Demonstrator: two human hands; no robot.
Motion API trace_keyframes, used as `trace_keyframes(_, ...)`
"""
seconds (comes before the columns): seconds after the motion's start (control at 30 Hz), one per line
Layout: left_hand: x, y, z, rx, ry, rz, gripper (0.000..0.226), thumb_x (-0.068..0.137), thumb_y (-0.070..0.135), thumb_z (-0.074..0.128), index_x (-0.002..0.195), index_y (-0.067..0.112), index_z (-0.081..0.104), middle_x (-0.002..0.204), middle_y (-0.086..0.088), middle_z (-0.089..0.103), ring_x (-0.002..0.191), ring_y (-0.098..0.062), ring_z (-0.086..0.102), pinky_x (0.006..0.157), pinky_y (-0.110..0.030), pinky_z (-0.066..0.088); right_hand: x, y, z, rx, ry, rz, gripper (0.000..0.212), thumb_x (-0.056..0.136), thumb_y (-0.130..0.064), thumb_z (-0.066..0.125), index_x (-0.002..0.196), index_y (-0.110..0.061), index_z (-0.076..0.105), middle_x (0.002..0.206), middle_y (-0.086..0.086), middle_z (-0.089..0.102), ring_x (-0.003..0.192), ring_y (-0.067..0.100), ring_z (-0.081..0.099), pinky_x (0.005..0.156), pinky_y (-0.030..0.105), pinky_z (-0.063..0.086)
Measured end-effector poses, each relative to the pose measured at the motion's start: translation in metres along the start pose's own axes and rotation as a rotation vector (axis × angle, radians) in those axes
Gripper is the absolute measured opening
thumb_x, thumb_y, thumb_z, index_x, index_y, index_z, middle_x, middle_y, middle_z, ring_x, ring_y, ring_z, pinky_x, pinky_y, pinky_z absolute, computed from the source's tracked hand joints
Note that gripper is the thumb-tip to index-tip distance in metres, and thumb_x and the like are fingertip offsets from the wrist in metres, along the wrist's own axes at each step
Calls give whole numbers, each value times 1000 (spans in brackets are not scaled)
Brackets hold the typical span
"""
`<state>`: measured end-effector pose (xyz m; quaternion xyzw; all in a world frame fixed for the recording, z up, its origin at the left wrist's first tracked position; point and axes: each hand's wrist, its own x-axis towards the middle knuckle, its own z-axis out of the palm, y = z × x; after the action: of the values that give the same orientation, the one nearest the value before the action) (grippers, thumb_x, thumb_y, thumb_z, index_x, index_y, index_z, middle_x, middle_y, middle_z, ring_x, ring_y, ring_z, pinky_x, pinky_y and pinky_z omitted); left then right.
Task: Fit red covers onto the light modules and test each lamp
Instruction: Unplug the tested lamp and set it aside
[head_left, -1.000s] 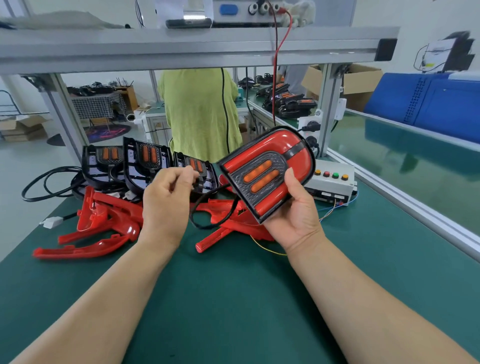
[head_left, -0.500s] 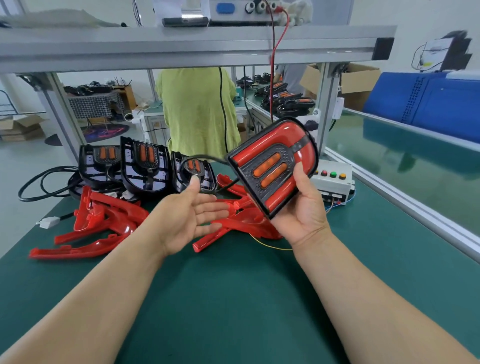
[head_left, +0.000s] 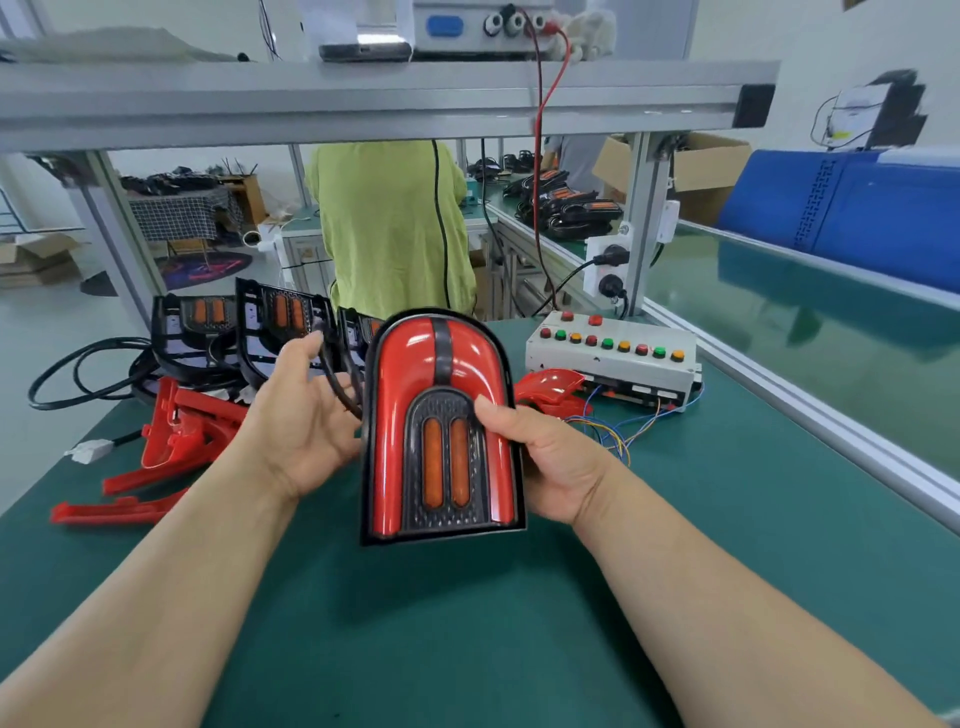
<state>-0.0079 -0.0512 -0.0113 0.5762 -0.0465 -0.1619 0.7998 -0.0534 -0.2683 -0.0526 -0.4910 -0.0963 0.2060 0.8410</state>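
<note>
Three uncovered light modules (head_left: 200, 318), one covered lamp (head_left: 441, 431) (red), one button box (head_left: 610, 358).

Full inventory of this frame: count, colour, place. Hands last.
assembled lamp: 1, red cover on black module, held mid-air at centre
bare light modules: 3, black with orange strips, upright at bench's far left
button box: 1, white, far right of bench
loose red covers: several, red, piled left; one by the button box
black cable: coiled, far left
bench mat: 1, green
left hand: open, at lamp's left edge
right hand: grips lamp's right edge, thumb on front
</note>
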Motion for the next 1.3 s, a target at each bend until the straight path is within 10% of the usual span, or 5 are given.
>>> trace_keyframes(0.2,3,-7,6,74,-56,43,63,106,39,31,62,15,69,62,-4,65,57,-19,64,58,-31,58,2,2,12,32,-34,-38,32,89,-36,59,103,-17,80,110,7,75,101,21,72,87,38,59)
trace_keyframes(0.37,5,-15,9,128,14,22,62,104,51,32,87,15,80,98,-16,75,84,-27,73,73,-41,60,7,1,12,144,-17,-53,55,95,-43,58,138,-9,58,139,19,58,128,35,57,109,56,42)
trace_keyframes(0.67,-3,-19,25,131,-46,25,51,99,55,46,115,15,74,119,-17,70,108,-33,69,82,-46,59,6,1,11,179,77,-35,39,87,-37,64,113,-9,75,120,17,70,106,32,70,86,49,59)
trace_keyframes(0.87,-11,-17,25,113,86,169,24,79,48,72,77,26,82,82,-6,77,70,-22,75,56,-33,58,4,-2,25,89,86,-61,58,93,-36,61,141,-3,52,132,20,62,121,38,60,99,56,51)
trace_keyframes(1.3,-19,-14,40,-76,-50,132,55,65,51,76,110,18,76,110,-12,74,94,-27,73,71,-37,59,-12,-16,41,111,274,-175,69,92,-23,70,149,-11,32,136,19,60,118,39,63,98,65,48)
